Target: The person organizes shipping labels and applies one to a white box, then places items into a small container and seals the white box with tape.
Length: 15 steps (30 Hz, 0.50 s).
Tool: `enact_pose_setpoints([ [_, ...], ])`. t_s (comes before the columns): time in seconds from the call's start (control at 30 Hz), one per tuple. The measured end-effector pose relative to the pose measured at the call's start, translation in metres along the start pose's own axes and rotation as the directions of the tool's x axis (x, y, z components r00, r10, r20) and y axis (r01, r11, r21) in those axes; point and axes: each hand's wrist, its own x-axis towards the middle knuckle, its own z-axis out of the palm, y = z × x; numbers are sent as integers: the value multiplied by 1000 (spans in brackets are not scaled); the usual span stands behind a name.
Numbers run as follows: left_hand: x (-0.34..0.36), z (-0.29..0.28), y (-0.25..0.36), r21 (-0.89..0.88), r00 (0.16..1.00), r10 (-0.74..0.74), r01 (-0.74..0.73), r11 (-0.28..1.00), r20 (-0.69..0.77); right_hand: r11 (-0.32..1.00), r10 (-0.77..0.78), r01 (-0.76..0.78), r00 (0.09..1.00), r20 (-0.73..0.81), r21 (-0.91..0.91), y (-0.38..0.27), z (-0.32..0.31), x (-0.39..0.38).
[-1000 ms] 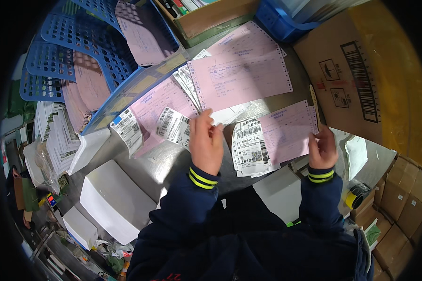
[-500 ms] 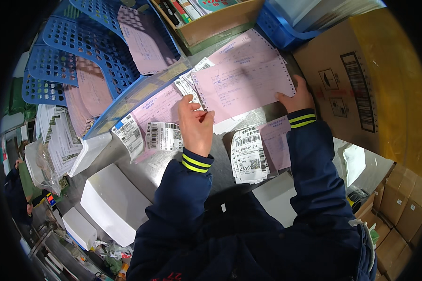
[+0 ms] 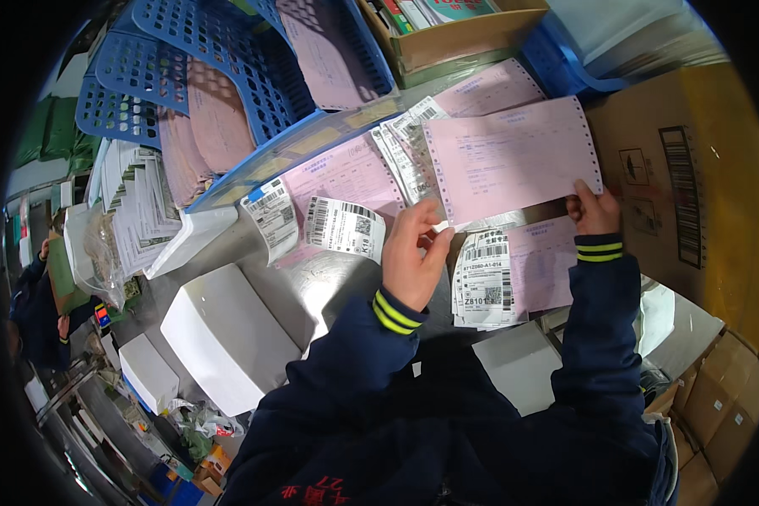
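Observation:
A pink printed form with punched side strips (image 3: 514, 156) is stretched between my hands above the metal table. My left hand (image 3: 415, 260) pinches its lower left corner between thumb and fingertips. At the lower right corner my right hand (image 3: 594, 209) is closed on the sheet, thumb on top. Under and behind it lie another pink form (image 3: 493, 88) and white barcode labels (image 3: 401, 164). Left of my left hand, barcode labels (image 3: 346, 226) rest on a pink form (image 3: 339, 179). Below the held sheet sits a stack of white labels (image 3: 482, 282) beside a further pink form (image 3: 544, 261).
Blue perforated baskets (image 3: 228, 72) with pink papers stand at the upper left. A cardboard box with books (image 3: 455, 42) is at the back, a blue bin (image 3: 565, 63) beside it. A large taped carton (image 3: 649, 169) closes the right side. White boxes (image 3: 228, 337) sit lower left; another person (image 3: 38, 295) is farther left.
My view has shifted left, so the table's things appear farther right. Both hands keep hold of the pink form, which is now lifted a little and stands more clearly apart from the papers beneath.

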Motion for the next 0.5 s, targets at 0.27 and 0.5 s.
enact_pose_setpoints([
  [0.27,13,-119,-35,929,927,273,157,336,-255,985,-44,25,993,-113,-170,11,-20,-10],
  [0.5,14,-111,-39,918,948,172,195,346,-266,987,-41,37,999,-23,-159,12,-8,-9],
])
